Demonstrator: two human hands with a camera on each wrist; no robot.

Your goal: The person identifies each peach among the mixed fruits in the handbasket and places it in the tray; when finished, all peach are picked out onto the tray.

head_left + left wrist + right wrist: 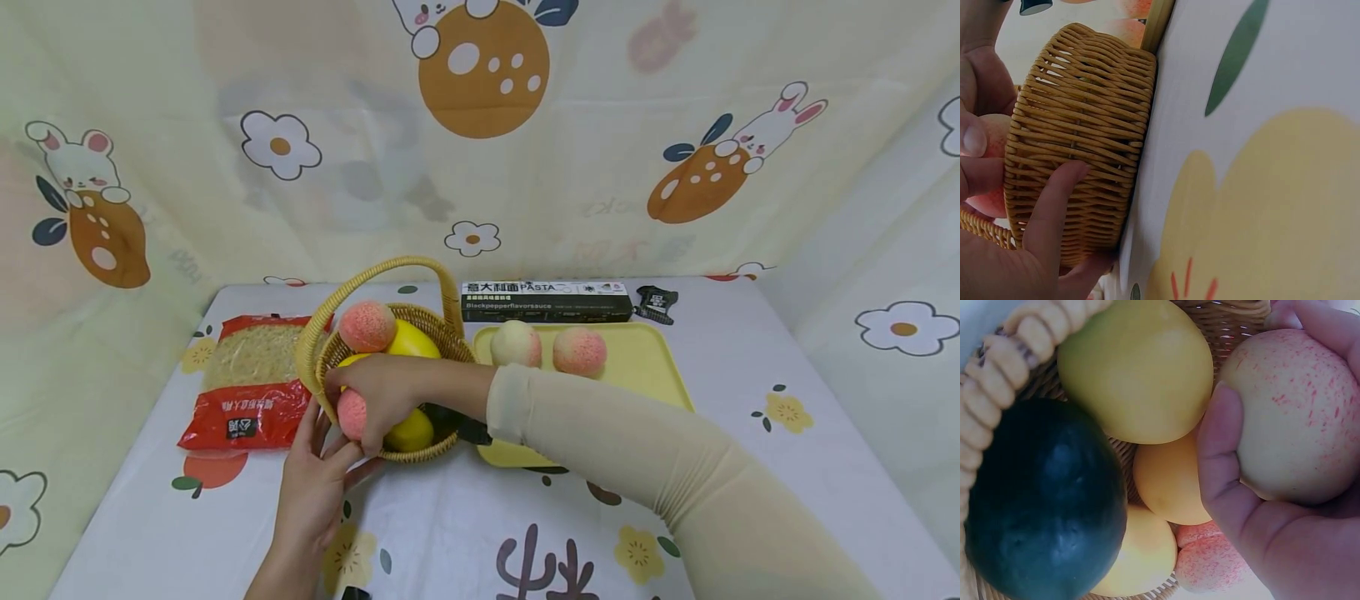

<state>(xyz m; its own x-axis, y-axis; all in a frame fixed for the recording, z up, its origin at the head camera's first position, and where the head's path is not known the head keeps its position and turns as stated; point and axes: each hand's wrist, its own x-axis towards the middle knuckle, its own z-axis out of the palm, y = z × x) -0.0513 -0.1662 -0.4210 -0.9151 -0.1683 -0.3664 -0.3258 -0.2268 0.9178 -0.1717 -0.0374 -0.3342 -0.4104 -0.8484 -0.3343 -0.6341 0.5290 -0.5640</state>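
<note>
A wicker basket (420, 456) with a tall handle stands left of the table's middle, full of fruit. Inside its near left part, my right hand (386, 392) grips a pink-and-cream peach (1297, 419), thumb curled along its side. Around the basket's near left wall my left hand (318, 483) holds on, one finger lying against the weave in the left wrist view. Beside the held peach are a large yellow fruit (1138, 372), a smooth dark green fruit (1044, 500), smaller yellow fruits (1141, 556) and another pink peach (1210, 556). My right forearm hides part of the basket.
Left of the basket lies a red-and-clear pasta bag (255, 383). On the right, a yellow tray (637, 383) bears two peaches (580, 352). Behind it are a black-and-white pasta box (546, 302) and a small black packet (656, 304). Patterned cloth hangs behind.
</note>
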